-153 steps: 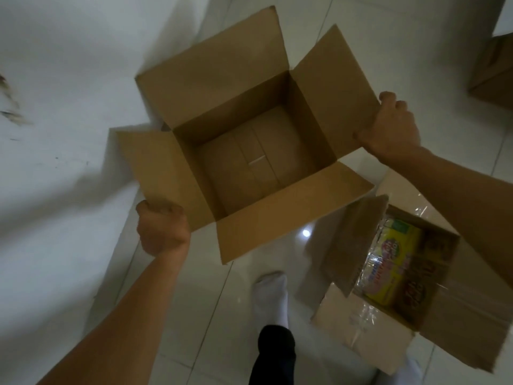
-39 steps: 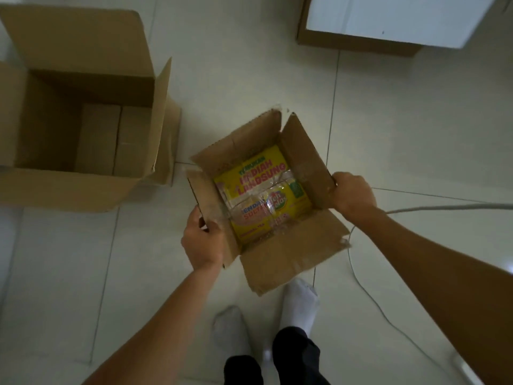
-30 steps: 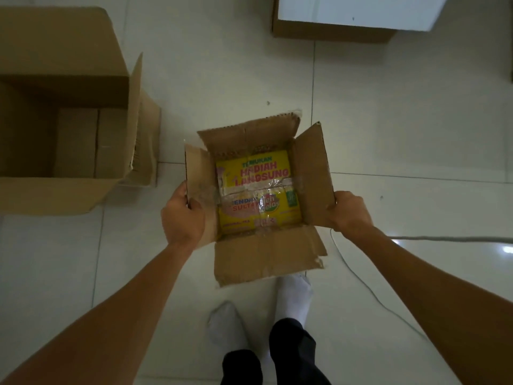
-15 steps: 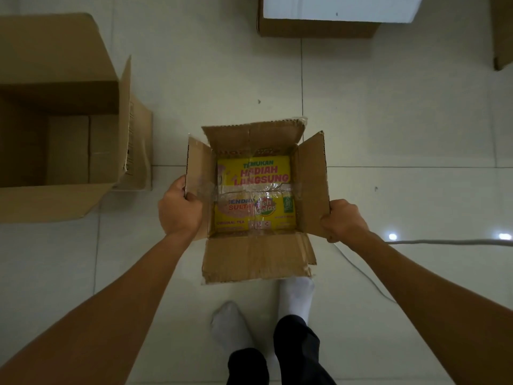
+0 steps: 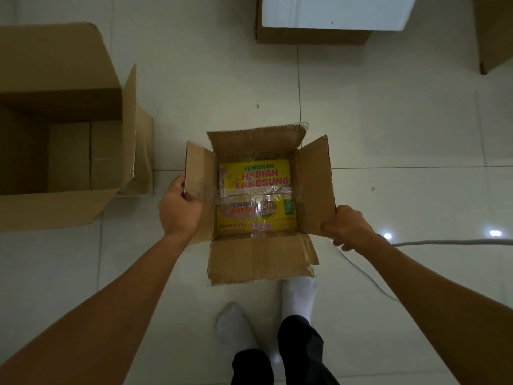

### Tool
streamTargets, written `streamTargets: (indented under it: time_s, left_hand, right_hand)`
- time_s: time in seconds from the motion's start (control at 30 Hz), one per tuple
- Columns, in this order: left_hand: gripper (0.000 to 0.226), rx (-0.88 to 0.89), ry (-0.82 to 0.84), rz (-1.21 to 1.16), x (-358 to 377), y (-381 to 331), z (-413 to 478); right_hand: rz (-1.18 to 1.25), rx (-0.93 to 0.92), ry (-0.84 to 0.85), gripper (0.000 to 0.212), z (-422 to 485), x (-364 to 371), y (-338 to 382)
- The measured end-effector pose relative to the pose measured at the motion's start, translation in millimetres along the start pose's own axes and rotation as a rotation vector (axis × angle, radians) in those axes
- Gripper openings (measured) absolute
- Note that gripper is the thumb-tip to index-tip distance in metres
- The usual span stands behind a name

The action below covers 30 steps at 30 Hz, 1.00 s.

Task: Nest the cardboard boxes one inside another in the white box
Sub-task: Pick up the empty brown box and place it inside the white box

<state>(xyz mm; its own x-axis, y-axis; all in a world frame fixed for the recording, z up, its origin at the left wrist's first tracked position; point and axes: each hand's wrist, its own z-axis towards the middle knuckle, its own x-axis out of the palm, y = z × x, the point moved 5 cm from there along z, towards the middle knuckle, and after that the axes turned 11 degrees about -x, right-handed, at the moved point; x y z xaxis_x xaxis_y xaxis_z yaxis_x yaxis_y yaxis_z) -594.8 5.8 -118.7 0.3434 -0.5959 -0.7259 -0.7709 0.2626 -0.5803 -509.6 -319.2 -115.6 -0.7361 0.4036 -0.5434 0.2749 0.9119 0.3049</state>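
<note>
A small open cardboard box (image 5: 261, 259) with a yellow printed bottom (image 5: 256, 195) hangs above the tiled floor, in front of my feet. My left hand (image 5: 179, 207) grips its left flap and my right hand (image 5: 345, 227) grips the lower corner of its right flap. A larger plain cardboard box (image 5: 63, 209) stands open on the floor at the left, nothing inside it. The white box (image 5: 333, 12) sits at the top edge, white on top with brown sides, partly cut off by the frame.
Another brown box (image 5: 494, 34) shows at the top right corner. A grey cable (image 5: 444, 241) runs across the floor from the right edge and curves down past my right arm. My feet in white socks (image 5: 298, 295) stand below the held box.
Five seconds ago I held the large box; it now stands on the floor at the left. Over the last second the small box turned square to me and both hands kept hold of its flaps.
</note>
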Motion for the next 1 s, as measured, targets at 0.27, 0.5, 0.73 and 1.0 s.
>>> streamTargets:
  time_s: [0.27,0.5,0.73,1.0]
  left_hand:
    - [0.055,-0.034,0.078,0.071,-22.9,-10.5,-11.4]
    - [0.045,-0.06,0.08,-0.053,-78.2,3.3,-54.3]
    - [0.033,-0.184,-0.048,-0.166,-166.2,31.2,-91.0]
    - [0.023,-0.232,-0.251,-0.217,-264.0,70.2,-41.7]
  right_hand:
    - [-0.141,-0.008,-0.238,0.041,-34.1,-12.4,-0.3]
    - [-0.205,0.024,-0.249,0.045,-92.9,2.6,6.8]
    - [0.029,-0.179,-0.177,0.04,-150.1,31.0,85.1]
    - [0.274,-0.434,-0.053,0.03,-165.3,93.4,233.1]
